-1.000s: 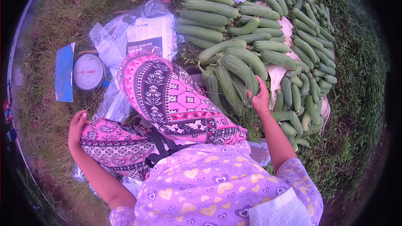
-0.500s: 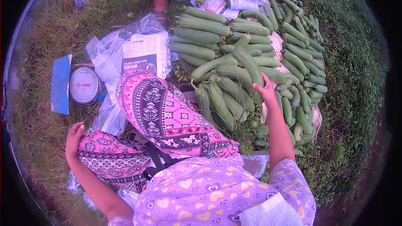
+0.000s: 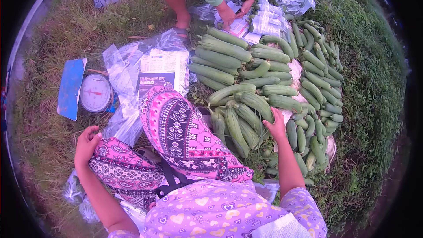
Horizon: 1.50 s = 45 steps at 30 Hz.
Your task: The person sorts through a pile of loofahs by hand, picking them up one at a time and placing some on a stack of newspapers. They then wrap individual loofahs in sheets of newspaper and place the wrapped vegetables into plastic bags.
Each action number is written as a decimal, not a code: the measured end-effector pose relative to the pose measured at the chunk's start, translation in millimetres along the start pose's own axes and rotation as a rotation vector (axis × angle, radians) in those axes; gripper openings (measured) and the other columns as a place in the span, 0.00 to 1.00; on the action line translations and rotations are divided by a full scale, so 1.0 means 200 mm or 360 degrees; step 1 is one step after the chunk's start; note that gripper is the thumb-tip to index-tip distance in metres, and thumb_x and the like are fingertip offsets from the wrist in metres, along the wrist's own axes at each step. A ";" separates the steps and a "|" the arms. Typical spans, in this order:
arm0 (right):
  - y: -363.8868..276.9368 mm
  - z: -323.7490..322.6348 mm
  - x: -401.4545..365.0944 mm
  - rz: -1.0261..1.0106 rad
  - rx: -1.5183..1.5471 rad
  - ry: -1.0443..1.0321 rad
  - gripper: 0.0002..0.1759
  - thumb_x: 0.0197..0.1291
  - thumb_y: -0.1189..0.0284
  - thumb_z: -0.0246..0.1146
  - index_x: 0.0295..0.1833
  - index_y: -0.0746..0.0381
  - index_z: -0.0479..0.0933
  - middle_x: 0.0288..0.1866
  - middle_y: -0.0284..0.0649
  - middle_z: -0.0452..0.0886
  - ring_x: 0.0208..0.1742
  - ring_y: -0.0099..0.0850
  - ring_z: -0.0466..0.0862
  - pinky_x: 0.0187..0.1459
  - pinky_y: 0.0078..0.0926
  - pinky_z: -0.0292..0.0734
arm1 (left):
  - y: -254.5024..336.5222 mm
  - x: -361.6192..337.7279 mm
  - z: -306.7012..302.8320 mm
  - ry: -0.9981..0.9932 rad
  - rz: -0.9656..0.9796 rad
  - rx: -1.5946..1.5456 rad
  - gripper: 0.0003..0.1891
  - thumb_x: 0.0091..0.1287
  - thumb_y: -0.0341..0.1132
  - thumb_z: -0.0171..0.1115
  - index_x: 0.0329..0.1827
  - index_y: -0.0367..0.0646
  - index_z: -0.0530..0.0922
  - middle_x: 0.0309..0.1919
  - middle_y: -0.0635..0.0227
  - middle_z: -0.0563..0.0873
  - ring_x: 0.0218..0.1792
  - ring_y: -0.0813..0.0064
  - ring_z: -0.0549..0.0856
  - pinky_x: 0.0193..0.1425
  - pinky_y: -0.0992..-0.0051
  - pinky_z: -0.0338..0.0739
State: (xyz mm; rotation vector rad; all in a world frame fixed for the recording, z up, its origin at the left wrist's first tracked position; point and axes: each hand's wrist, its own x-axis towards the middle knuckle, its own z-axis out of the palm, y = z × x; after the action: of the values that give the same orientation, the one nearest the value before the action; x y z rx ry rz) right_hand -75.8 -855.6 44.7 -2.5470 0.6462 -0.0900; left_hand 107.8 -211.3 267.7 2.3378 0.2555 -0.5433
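Blue plastic, a flat board [image 3: 70,89], lies on the grass [image 3: 48,39] at the far left; just beside it sits a round dial scale [image 3: 95,93] with a red needle; below these, the person's left hand [image 3: 87,145] rests on the left knee [image 3: 123,169] in pink patterned cloth, fingers loosely curled over the fabric and gripping nothing.

Clear plastic bags [image 3: 125,68] are strewn on the grass next to the scale, with a folded newspaper [image 3: 163,71] lying on top of them; the right knee [image 3: 180,128], in the same pink pattern, rises in front of the paper.

Right of the knee lies a heap of long green gourds [image 3: 220,59], stacked side by side and partly crosswise; the right hand [image 3: 277,126] lies palm down at the near edge of that heap, fingers spread and open, touching the lower end of one slanting gourd [image 3: 257,105] without closing round it.

Further right, smaller cucumbers [image 3: 315,79] lie in rows on a pale sheet [image 3: 294,68], close against the big gourds.

At the top another person crouches; one hand [image 3: 228,16] and the other hand [image 3: 245,8] press on printed papers [image 3: 264,20] beside the pile's far end.
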 end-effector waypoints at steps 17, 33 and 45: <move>-0.57 0.32 -0.27 -0.0207 -0.0065 -0.1073 0.21 0.56 0.59 0.64 0.48 0.64 0.79 0.36 0.52 0.84 0.41 0.49 0.84 0.45 0.45 0.78 | -0.08 -0.02 -0.01 0.0049 0.0022 -0.0183 0.21 0.66 0.36 0.61 0.60 0.37 0.72 0.31 0.72 0.83 0.31 0.87 0.77 0.39 0.85 0.70; -0.74 0.46 -0.14 -0.0027 -0.0006 -0.1040 0.41 0.48 0.47 0.70 0.53 0.70 0.66 0.46 0.57 0.79 0.50 0.52 0.80 0.52 0.44 0.75 | -0.06 -0.04 0.00 0.0031 0.0009 -0.0212 0.21 0.68 0.35 0.60 0.61 0.35 0.71 0.31 0.72 0.82 0.31 0.87 0.77 0.38 0.85 0.70; -0.72 0.51 -0.22 -0.0014 0.0377 -0.0718 0.38 0.42 0.57 0.77 0.51 0.66 0.67 0.38 0.52 0.79 0.41 0.52 0.80 0.46 0.43 0.74 | -0.04 -0.04 0.00 0.0025 -0.0013 -0.0234 0.21 0.67 0.36 0.61 0.60 0.36 0.72 0.32 0.71 0.82 0.34 0.85 0.78 0.42 0.83 0.72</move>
State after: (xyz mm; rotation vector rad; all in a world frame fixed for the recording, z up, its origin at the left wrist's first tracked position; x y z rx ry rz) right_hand -34.8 -679.0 30.2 -2.2322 0.4178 0.3732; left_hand 98.6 -204.8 266.0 2.2000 0.3024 -0.4931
